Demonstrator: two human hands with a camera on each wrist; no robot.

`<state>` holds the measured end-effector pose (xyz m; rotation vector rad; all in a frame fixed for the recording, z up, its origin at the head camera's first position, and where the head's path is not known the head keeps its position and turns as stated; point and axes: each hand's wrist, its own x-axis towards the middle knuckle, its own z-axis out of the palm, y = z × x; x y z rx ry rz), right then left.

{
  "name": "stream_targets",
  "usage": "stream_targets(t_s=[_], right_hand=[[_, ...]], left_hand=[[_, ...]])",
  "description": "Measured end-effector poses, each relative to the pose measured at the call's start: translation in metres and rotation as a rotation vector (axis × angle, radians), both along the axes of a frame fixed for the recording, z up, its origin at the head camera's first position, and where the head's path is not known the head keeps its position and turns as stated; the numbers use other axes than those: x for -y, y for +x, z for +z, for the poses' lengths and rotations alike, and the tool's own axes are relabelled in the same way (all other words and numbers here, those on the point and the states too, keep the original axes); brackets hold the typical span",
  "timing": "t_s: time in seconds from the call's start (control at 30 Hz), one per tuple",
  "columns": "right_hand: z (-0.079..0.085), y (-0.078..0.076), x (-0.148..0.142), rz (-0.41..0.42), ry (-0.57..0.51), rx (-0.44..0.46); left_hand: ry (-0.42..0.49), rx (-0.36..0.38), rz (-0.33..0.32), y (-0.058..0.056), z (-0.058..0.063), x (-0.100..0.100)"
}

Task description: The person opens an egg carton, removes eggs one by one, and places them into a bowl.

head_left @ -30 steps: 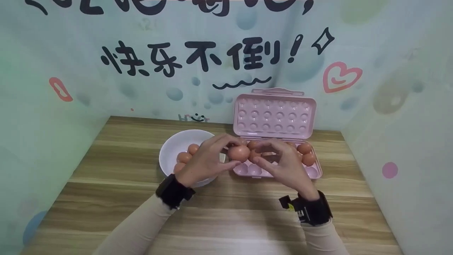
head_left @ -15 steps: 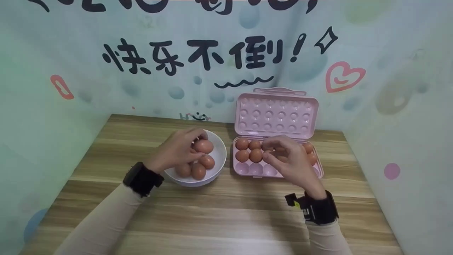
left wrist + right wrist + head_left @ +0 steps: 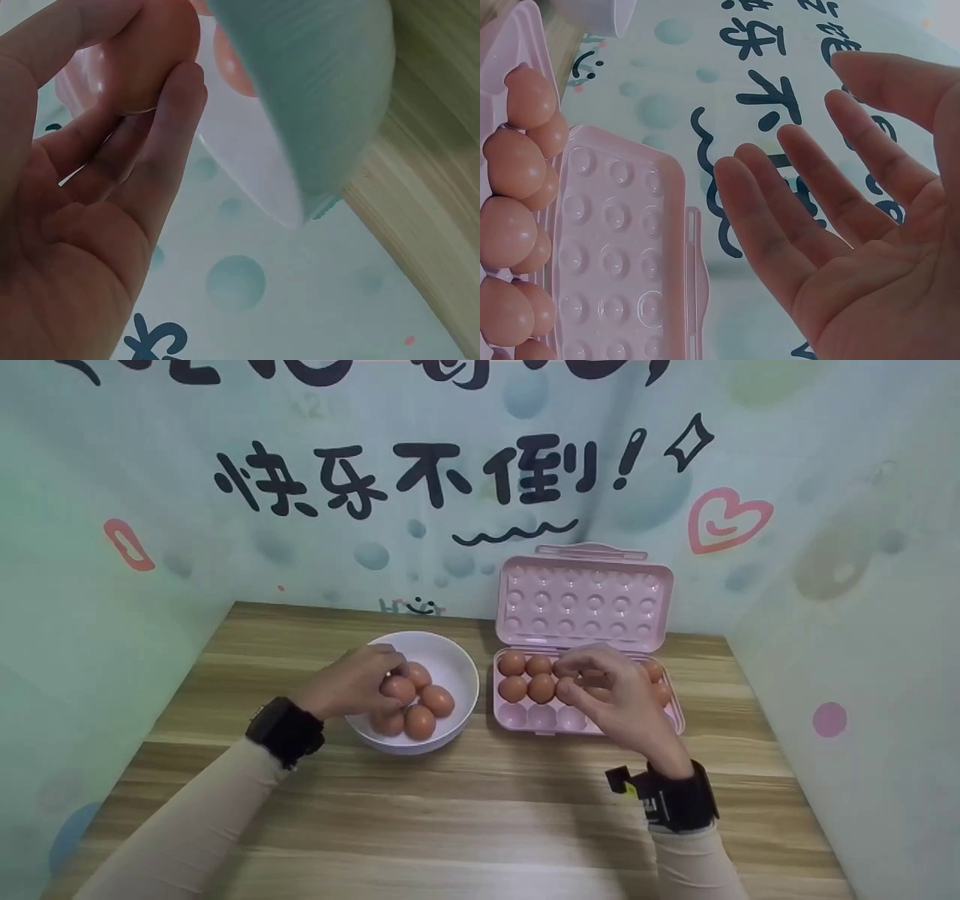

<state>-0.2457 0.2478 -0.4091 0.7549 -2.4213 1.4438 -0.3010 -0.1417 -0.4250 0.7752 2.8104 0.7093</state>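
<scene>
In the head view my left hand (image 3: 352, 682) is over the left side of a white bowl (image 3: 461, 667), holding a brown egg (image 3: 398, 690) among several other eggs. The left wrist view shows this egg (image 3: 154, 56) between thumb and fingers, beside the bowl's outer wall (image 3: 330, 82). My right hand (image 3: 619, 697) hovers over a pink egg carton (image 3: 514, 716), fingers loosely bent. From the right wrist view, nothing lies between its fingers (image 3: 757, 217). Eggs (image 3: 512, 688) fill cups in the carton's two back rows; the right hand hides some of them.
The carton's lid (image 3: 585, 604) stands raised against the printed back wall (image 3: 300, 562). Cups in the front row at left, such as this cup (image 3: 541, 716), hold no egg. A wood-grain table (image 3: 465, 817) lies under everything, with walls at both sides.
My left hand has moved left from beside the right hand, carrying an egg over the bowl and then lower into it. The right hand has shifted slightly right, staying over the carton.
</scene>
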Motion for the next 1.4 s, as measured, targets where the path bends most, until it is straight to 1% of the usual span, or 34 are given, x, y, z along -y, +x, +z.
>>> stream_targets(t_s=[0.07,0.2,0.33,0.53,0.73,0.8,1.0,1.1,1.23,1.3,1.33,1.4], right_hand=[[0.0,-0.001,0.0,0.001,0.003,-0.005],[-0.001,-0.002,-0.001,0.004,0.005,-0.022],[-0.001,-0.003,-0.003,-0.002,0.007,-0.04],[-0.002,-0.004,-0.004,-0.006,0.003,-0.046],[-0.001,-0.002,-0.004,-0.005,0.007,-0.024],[-0.001,-0.002,-0.004,-0.003,0.006,-0.017],[-0.001,-0.002,-0.005,0.0,0.006,-0.019],[-0.001,-0.003,-0.005,0.004,0.008,-0.03],[-0.001,-0.003,-0.005,0.001,0.013,-0.04],[-0.001,-0.003,-0.005,-0.001,0.014,-0.038],[0.0,-0.003,-0.005,-0.001,0.016,-0.04],[0.0,-0.003,-0.005,-0.002,0.025,-0.049]], left_hand=[[-0.016,0.044,0.019,-0.001,-0.002,-0.001],[-0.048,0.103,0.056,-0.003,-0.006,-0.003],[-0.035,0.148,0.071,-0.005,-0.008,-0.005],[0.009,0.189,0.085,-0.007,-0.011,-0.006],[0.016,0.224,0.109,-0.007,-0.015,-0.007],[-0.004,0.199,0.098,-0.007,-0.016,-0.007],[-0.109,0.036,0.016,-0.01,-0.022,-0.006],[-0.106,0.028,0.018,-0.01,-0.023,-0.005],[-0.095,0.056,0.038,-0.008,-0.022,-0.005],[-0.092,0.057,0.038,-0.007,-0.021,-0.004],[-0.092,0.053,0.04,-0.007,-0.021,-0.004],[-0.093,0.017,0.028,-0.004,-0.02,-0.002]])
